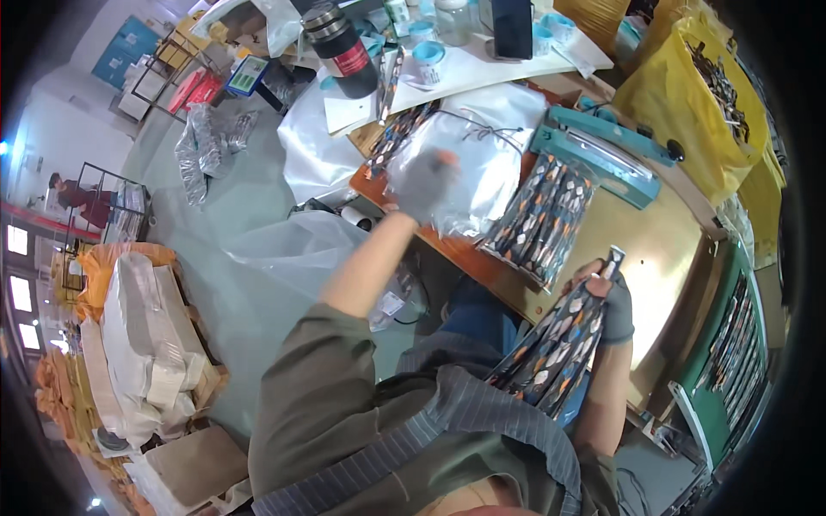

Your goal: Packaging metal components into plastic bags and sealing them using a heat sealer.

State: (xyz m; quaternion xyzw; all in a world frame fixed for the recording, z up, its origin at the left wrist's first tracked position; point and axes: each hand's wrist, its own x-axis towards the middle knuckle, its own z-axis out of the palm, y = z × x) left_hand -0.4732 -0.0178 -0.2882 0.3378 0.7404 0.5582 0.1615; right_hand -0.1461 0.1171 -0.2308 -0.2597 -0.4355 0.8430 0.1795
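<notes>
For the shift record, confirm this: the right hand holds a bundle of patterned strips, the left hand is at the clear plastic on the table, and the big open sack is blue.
Not quite: the big open sack is yellow, not blue, as the head view shows. The rest stands.

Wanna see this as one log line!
left hand: over clear plastic, touch unclear | right hand: holds patterned strips | table: patterned bundle beside teal device

glossy clear plastic sheets [492, 182]; smooth, shiny tabletop [658, 267]; matt cloth gloves [619, 314].
</notes>
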